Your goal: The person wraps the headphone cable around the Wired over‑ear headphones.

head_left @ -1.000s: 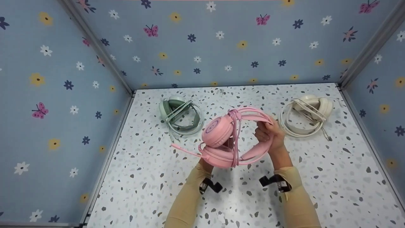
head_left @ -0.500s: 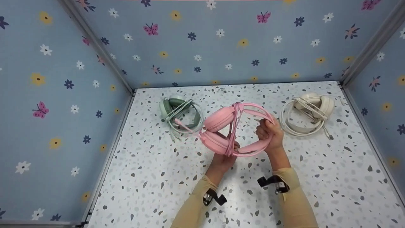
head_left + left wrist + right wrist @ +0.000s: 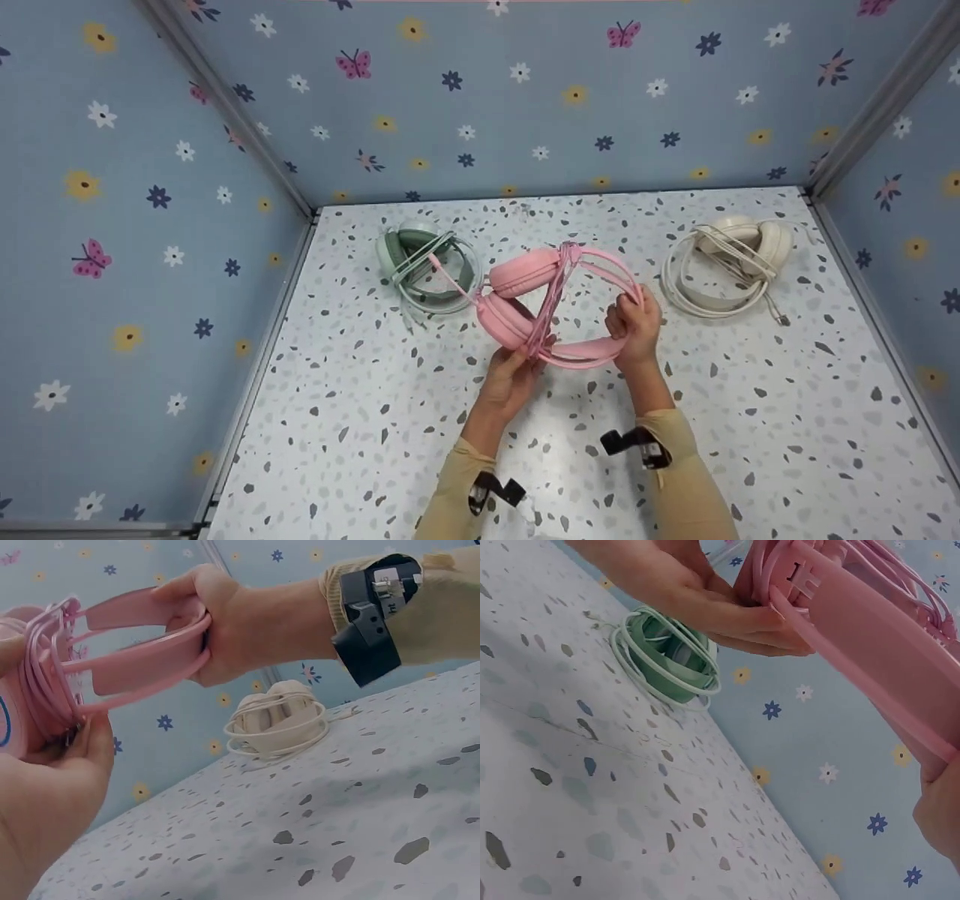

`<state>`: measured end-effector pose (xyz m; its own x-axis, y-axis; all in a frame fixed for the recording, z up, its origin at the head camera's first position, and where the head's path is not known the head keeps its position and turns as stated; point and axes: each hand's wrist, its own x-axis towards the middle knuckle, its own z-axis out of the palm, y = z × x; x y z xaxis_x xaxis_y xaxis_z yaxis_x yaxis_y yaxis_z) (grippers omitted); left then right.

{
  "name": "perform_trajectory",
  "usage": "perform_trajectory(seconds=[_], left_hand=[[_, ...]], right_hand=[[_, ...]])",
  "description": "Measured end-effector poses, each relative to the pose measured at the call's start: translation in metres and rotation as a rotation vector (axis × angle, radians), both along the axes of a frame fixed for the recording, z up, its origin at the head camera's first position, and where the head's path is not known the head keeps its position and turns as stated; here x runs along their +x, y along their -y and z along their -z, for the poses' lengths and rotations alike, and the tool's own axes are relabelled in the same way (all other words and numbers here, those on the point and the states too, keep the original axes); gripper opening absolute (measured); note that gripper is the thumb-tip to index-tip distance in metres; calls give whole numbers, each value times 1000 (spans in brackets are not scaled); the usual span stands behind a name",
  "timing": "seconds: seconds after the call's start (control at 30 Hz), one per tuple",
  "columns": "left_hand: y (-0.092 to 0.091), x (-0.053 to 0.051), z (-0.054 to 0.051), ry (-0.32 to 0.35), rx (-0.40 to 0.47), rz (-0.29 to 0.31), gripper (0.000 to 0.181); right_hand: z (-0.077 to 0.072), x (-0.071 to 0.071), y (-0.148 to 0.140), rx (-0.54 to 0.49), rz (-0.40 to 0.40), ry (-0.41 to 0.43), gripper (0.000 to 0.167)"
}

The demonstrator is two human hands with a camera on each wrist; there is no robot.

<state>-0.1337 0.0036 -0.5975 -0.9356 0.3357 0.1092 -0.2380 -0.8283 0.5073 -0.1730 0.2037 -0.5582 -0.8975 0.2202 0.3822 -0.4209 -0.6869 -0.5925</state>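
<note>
A pink headset (image 3: 521,271) with a boom microphone is held up above the table, its pink cable (image 3: 553,300) wound around it near the ear cups. My right hand (image 3: 637,322) grips the headband at its curved end. From below, my left hand (image 3: 512,379) holds the lower side where the cable crosses beside the ear cup. In the left wrist view the left hand's fingers (image 3: 94,739) and thumb pinch the headset at the wound cable. The right wrist view shows the left hand (image 3: 727,611) under the band, while the right hand (image 3: 941,814) is partly cut off.
A green headset (image 3: 397,255) wrapped in its pale cable lies at the back left of the speckled table (image 3: 360,420). At the back right lies a cream headset (image 3: 772,247), also cable-wrapped. Flower-patterned walls (image 3: 495,112) enclose the back and sides.
The pink headset has turned, so its microphone points up and left over the green headset. My left hand has shifted from behind the ear cup to the lower side by the cable.
</note>
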Motion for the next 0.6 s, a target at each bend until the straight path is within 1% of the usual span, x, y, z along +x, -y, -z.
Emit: perform_trajectory(seconds=[0.1, 0.2, 0.27, 0.37, 0.43, 0.5, 0.6], left_hand=[[-1, 2, -8, 52, -123, -80, 46], [-2, 5, -16, 88, -212, -147, 54], [-1, 6, -19, 108, -253, -178, 58], [1, 5, -23, 114, -308, -203, 54], [2, 2, -25, 117, -342, -214, 47], [4, -2, -26, 121, -382, -221, 41], [7, -10, -28, 135, -443, -230, 39]], right_hand=[[7, 3, 4, 49, 84, 17, 19], [12, 7, 6, 100, 144, 44, 18], [14, 10, 8, 153, 178, 61, 17], [16, 14, 9, 254, 223, 94, 12], [17, 15, 9, 313, 244, 127, 7], [17, 16, 9, 353, 250, 177, 5], [18, 17, 8, 416, 243, 269, 9]])
